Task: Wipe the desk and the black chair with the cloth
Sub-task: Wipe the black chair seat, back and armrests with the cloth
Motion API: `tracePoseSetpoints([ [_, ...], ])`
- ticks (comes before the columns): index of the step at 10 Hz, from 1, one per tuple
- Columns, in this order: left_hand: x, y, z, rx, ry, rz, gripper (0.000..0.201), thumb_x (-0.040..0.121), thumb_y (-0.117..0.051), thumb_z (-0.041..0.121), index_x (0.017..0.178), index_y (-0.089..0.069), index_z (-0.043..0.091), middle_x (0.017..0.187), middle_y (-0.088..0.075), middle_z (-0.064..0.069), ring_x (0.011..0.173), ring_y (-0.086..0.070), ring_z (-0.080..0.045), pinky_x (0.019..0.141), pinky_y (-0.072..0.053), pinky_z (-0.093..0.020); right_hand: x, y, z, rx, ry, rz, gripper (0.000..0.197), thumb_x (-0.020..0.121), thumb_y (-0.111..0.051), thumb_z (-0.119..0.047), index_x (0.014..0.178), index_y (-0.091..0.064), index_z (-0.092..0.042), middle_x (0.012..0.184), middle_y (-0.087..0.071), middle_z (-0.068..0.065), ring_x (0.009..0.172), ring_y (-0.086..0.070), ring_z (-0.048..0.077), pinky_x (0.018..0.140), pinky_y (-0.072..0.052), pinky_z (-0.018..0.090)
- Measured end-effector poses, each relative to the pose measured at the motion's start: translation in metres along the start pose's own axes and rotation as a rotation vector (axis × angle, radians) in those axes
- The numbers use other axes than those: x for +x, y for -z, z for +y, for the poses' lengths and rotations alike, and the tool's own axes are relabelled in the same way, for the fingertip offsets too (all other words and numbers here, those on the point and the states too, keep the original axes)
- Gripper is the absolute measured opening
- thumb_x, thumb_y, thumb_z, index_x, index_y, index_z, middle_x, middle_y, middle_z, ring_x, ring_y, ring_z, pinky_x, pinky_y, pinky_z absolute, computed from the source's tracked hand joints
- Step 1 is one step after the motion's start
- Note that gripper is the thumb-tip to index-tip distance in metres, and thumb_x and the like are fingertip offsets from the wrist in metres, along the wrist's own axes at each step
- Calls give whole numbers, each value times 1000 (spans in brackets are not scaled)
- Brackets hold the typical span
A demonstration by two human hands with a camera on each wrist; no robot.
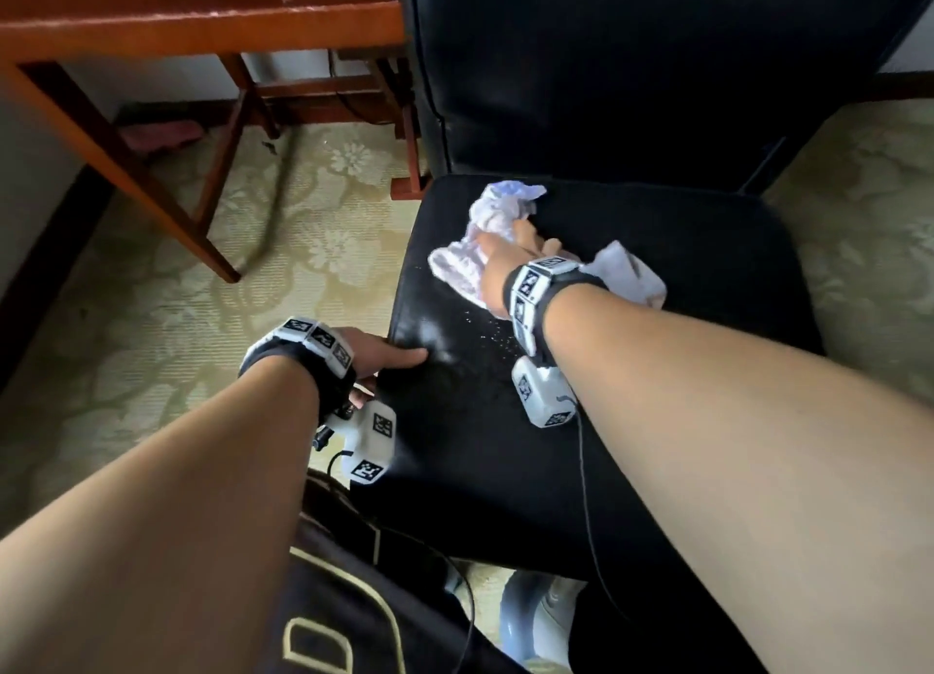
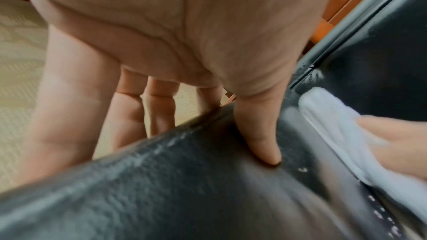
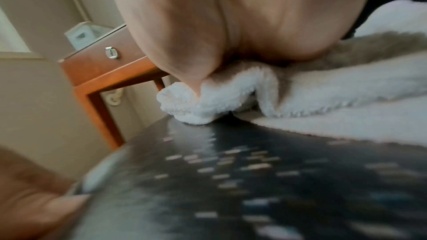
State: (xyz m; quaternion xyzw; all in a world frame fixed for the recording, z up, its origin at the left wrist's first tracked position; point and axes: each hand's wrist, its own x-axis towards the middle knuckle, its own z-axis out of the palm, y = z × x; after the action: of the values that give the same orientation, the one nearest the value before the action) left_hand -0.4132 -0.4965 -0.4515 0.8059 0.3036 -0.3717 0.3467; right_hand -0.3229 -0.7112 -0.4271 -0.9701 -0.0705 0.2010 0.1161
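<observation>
Desk (image 1: 202, 21) top beyond upper edge

A pale green carpet (image 1: 151, 329) with a woven flower pattern covers the floor. At 11 o'clock stands a reddish wooden bench (image 1: 202, 21) on slim legs, its drawer fitted with a metal lock (image 3: 111, 52). The black chair (image 1: 606, 92) fills 12 to 3 o'clock. A plain cream wall (image 3: 41, 98) rises behind the bench, with dark skirting (image 1: 45, 279) at 9 o'clock.

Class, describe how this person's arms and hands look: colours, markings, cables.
Bare forearms, no sleeves; left hand and right hand ungloved. Each wrist wears a black band of white blocks with black-and-white square markers, plus a white marked box trailing a thin black cable.
</observation>
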Motion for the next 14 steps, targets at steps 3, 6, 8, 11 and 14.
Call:
tracePoseSetpoints([
  [3,-6,-7,-8,-94,11,-30,67,75,-82,66,108,-76,8,87,-74,-8,64,-66,-26,60,-53,-31,43,-44,-47,1174,971,-373,27,59,-74,-38,82,-64,-46,80,-53,-25,76,-68,17,68,-55,42],
  [6,11,-19,-14,0,-61,47,117,18,-75,97,104,-77,18,96,-79,-9,85,-77,-33,88,-61,-47,-14,87,-25,1670,95,-175,56,96,-37,7,122,-62,-35,128,-67,2,113,-69,28,88,-53,36],
  [8,2,-22,-4,92,-142,125,93,44,-64,99,99,-74,25,105,-76,-1,95,-73,-27,97,-57,-42,0,78,12,212,-141,95,36,95,-54,-26,128,-64,-16,130,-62,10,117,-60,31,93,-47,34],
  [11,14,-23,-2,108,-160,152,91,83,-63,78,147,-52,14,142,-62,-11,128,-59,-34,112,-43,-42,16,-15,-36,-32,-39,111,80,57,-53,-38,130,-25,-56,123,-14,-10,115,-28,28,95,-38,48],
  [14,18,-23,0,84,-156,163,83,90,-66,65,152,-45,13,146,-58,-12,130,-57,-34,107,-43,-36,15,-18,-70,-152,125,67,66,75,-52,-33,135,-32,-51,153,-16,-9,121,-28,36,99,-36,56],
])
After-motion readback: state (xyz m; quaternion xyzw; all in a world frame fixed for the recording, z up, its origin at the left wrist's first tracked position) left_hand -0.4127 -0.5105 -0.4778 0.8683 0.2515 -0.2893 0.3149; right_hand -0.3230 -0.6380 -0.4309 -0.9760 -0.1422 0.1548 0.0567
